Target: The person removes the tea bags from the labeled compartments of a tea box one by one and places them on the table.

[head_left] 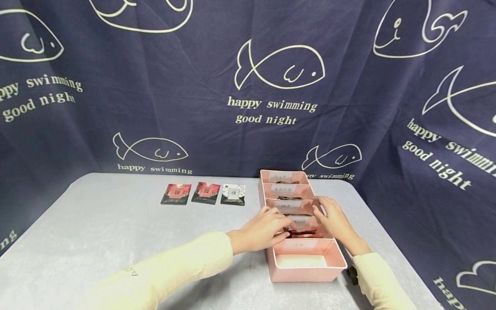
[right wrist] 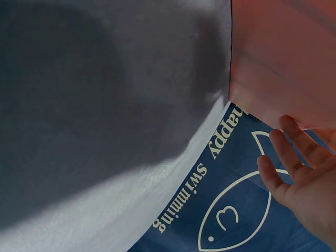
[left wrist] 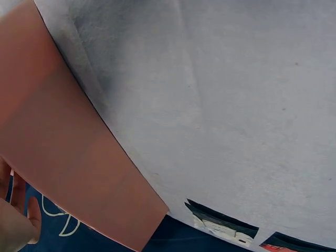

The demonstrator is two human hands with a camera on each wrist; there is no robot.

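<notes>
A long pink divided box (head_left: 306, 275) with white labels stands on the table to the right. Red packets (head_left: 306, 234) lie in its second compartment from the front. My left hand (head_left: 259, 230) reaches over the left rim, thumb and forefinger right at these packets; I cannot tell whether they pinch one. My right hand (head_left: 336, 217) lies over the right rim, thumb and fingertips inside the box. In the right wrist view, its other fingers (right wrist: 286, 152) are loosely extended by the outer wall. The front compartment shows its bare floor (head_left: 300, 260).
Left of the box, near the table's back edge, lie two red-and-black packets (head_left: 176, 194) (head_left: 206, 193) and a white-and-black packet (head_left: 233, 194) in a row. Dark packets (head_left: 289, 198) stand in the farther compartments. A dark blue printed curtain (head_left: 213, 86) hangs behind the grey table (head_left: 116, 241).
</notes>
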